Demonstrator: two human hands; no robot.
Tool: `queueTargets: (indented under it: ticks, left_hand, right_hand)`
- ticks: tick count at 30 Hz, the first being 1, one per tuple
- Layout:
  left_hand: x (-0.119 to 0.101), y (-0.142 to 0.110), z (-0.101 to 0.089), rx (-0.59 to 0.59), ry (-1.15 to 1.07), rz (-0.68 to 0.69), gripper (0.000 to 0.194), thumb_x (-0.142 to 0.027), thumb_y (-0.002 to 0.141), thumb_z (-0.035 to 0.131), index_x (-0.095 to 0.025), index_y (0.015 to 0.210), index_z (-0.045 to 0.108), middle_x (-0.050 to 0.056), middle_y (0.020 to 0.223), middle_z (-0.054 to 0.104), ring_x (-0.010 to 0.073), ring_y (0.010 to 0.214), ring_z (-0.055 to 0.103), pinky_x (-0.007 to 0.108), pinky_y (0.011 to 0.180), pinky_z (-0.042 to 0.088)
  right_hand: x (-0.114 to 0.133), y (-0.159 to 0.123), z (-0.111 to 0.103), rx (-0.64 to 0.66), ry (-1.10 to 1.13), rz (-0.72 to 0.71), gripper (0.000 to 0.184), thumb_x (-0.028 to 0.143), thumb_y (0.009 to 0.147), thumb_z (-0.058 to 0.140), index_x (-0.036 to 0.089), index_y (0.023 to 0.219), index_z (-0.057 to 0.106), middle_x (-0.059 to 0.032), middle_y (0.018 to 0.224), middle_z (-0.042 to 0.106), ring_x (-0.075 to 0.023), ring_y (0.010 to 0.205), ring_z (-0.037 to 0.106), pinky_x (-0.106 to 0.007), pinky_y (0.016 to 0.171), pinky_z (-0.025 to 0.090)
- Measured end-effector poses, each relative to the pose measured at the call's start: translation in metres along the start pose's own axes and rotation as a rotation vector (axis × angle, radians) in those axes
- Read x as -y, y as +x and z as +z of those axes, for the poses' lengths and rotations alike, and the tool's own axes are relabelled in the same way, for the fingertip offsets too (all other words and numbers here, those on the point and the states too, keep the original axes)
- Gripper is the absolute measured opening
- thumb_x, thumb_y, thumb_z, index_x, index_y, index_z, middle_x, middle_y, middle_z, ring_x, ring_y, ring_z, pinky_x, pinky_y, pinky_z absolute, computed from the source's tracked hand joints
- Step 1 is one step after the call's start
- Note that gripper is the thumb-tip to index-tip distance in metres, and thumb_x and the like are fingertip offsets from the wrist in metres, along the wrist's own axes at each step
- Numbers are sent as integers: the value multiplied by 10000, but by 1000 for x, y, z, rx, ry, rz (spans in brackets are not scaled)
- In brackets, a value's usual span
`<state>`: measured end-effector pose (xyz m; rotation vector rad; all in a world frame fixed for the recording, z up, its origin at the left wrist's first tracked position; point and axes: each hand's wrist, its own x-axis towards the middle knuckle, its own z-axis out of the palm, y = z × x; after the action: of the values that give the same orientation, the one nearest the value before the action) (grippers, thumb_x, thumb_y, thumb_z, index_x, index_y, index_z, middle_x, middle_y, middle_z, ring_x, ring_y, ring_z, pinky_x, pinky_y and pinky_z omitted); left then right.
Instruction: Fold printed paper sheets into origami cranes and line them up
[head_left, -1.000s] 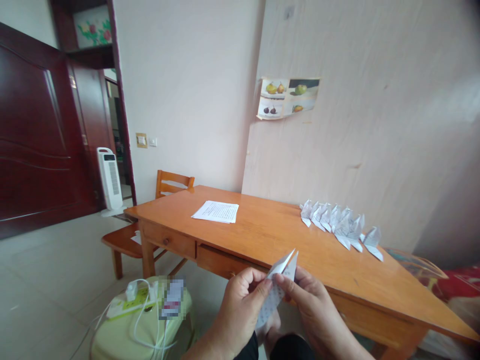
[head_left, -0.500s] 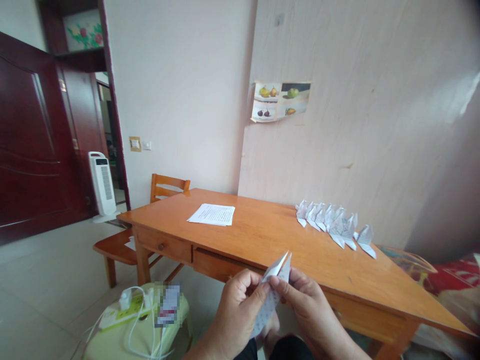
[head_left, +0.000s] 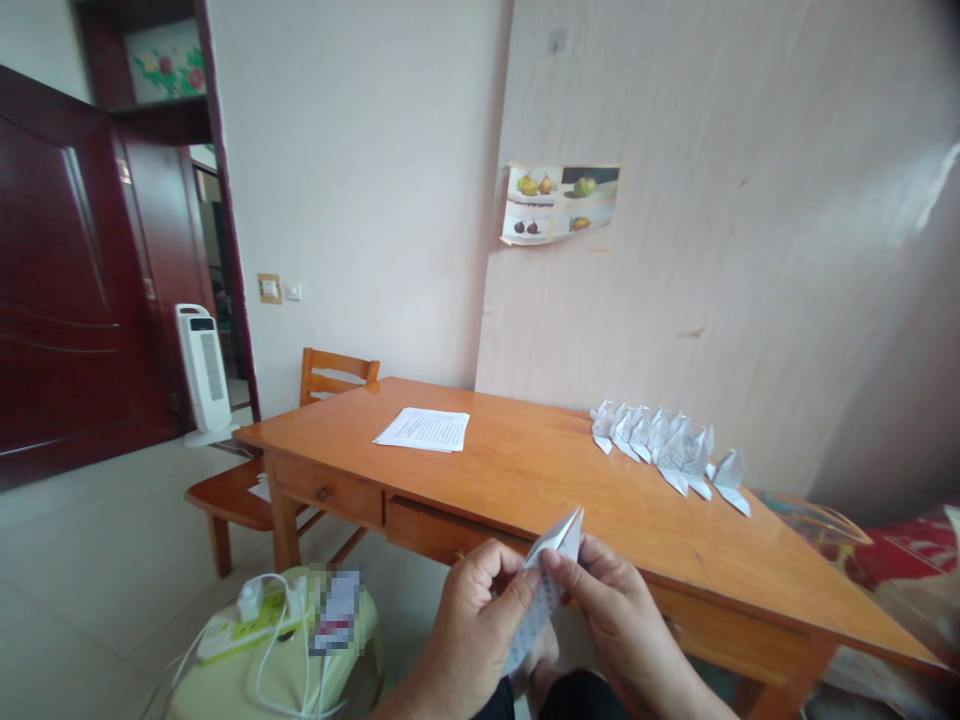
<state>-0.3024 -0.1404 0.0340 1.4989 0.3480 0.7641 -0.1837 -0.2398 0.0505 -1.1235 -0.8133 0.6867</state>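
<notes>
1. Wooden tabletop (head_left: 517, 445).
2. Folded papers (head_left: 679, 455), rowed along its far edge, presumably set aside.
3. Printed sheets (head_left: 425, 429), stacked toward its left edge.
4. My left hand (head_left: 480, 610) and right hand (head_left: 615, 595), together.
5. Folded piece (head_left: 555, 534), pinched between both before the near edge, likely keeping its creases aligned.

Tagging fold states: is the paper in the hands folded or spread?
Folded. The paper, held between the left hand and right hand, narrows to a point at the top, with flaps close together there.
</notes>
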Motion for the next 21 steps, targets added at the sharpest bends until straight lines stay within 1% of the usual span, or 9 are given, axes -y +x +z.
queueTargets:
  ticks: [12,17,21]
  left_hand:
    - [-3,-1,1,-2,-1,15,320,-440,857,717,-166,730,612,22,685,572,130,648,504,231,611,416]
    - [-1,-2,0,10,40,43,308,-431,895,673,-167,748,612,26,694,580,135,649,519,243,614,418]
    - [-3,-3,1,2,68,61,308,-415,889,682,-165,728,599,21,669,569,132,631,513,242,602,414]
  right_hand:
    - [-6,-2,-1,-9,49,-16,241,410,850,739,178,913,714,-38,850,672,-174,773,538,-288,740,433]
    - [-4,-1,-3,-15,58,-20,219,399,868,728,185,906,702,-21,827,650,-165,772,528,-277,742,422]
    - [-7,0,-4,-22,77,-28,209,392,876,723,185,896,704,-12,809,638,-154,762,512,-269,737,413]
